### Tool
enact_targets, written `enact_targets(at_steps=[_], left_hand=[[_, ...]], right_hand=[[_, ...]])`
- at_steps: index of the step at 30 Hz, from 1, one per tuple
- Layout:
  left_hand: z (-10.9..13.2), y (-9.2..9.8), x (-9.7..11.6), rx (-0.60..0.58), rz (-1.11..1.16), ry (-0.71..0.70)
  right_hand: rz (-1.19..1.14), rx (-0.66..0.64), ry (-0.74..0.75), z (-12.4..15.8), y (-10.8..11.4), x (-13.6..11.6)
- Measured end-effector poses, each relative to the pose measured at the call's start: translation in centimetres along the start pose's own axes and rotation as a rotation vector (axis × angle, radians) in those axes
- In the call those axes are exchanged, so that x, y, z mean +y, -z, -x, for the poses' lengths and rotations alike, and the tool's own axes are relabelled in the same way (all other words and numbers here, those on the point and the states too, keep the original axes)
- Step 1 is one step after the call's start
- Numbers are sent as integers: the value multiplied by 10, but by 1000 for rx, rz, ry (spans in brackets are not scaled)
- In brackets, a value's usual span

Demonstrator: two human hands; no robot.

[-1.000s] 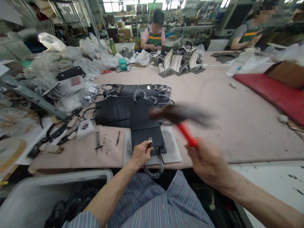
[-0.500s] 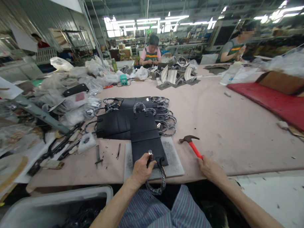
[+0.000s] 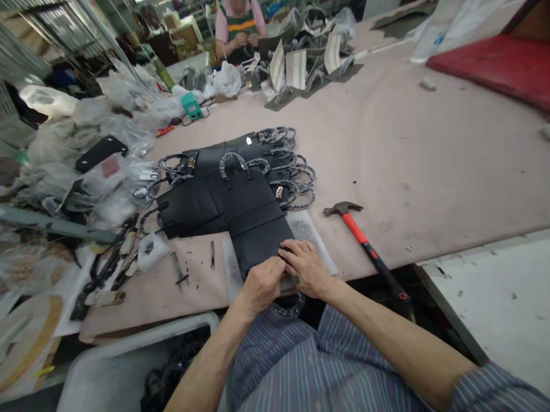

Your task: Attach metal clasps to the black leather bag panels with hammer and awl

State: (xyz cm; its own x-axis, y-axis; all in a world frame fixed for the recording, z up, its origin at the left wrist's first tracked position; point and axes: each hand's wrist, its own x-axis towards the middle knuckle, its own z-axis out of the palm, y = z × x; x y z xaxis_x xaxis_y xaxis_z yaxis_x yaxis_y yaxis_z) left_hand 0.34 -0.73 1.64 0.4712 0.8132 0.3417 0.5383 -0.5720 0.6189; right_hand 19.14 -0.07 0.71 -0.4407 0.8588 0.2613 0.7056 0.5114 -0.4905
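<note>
Hammer's out of the right hand (image 3: 306, 268) now, and that hand has come across to join the left on the bag. Beyond the hands, the long pink-topped worktable (image 3: 413, 165) runs away toward a co-worker (image 3: 239, 27) in a green apron, with a red mat (image 3: 495, 66) off to the far right. Below and left of the hands sits a grey plastic tote (image 3: 127, 361). Straight ahead of them, more black bags (image 3: 189, 209) lie in an overlapping heap. Under the hands, a black leather handbag (image 3: 258, 242) lies flat on a pale slab (image 3: 305, 229). The left hand (image 3: 260, 284) is curled at the bag's near edge; whether it pinches anything is hidden. The right lies half-open, its fingertips on the leather, holding nothing. To their right, the red-handled claw hammer (image 3: 354, 227) lies on the table.
</note>
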Motion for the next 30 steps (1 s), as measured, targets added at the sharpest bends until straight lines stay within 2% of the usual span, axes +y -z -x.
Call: enact_targets(at_steps=[1, 2, 5, 6, 7, 8, 10, 12, 14, 16, 18, 21, 25, 28, 30], left_hand=[[-3, 1, -1, 40, 76, 57], [-5, 3, -3, 156, 176, 169], [-9, 20, -21, 688, 544, 600], [-8, 29, -29, 809, 626, 707], [-4, 40, -37, 862, 657, 783], [3, 52, -45, 849, 621, 835], [21, 72, -56, 725, 422, 904], [43, 85, -61, 604, 234, 958], [61, 87, -62, 583, 190, 1006], [71, 82, -60, 634, 260, 1005], [73, 76, -57, 670, 291, 950], [68, 76, -56, 612, 91, 901], [64, 99, -68, 405, -323, 1017], [64, 121, -79, 204, -519, 1114], [63, 131, -83, 117, -618, 1145]], right_hand=[[-6, -2, 0, 0, 1, 1], [-11, 0, -3, 0, 3, 2], [-20, 11, -11, -2, 5, 2], [-21, 10, -11, -2, 5, 1], [-22, 8, -10, -2, 5, 1], [-24, 6, -9, -2, 4, 1], [-26, 6, -10, -2, 4, 1], [-33, 12, -4, -1, 4, 2], [-39, 19, 3, -1, 4, 2], [-38, 23, 5, -2, 4, 3], [-28, 21, 6, -1, 3, 2], [-13, 22, 11, 0, 1, 3], [9, 32, 24, 3, -6, 6], [13, 38, 30, 4, -11, 10], [13, 37, 31, 4, -13, 11]])
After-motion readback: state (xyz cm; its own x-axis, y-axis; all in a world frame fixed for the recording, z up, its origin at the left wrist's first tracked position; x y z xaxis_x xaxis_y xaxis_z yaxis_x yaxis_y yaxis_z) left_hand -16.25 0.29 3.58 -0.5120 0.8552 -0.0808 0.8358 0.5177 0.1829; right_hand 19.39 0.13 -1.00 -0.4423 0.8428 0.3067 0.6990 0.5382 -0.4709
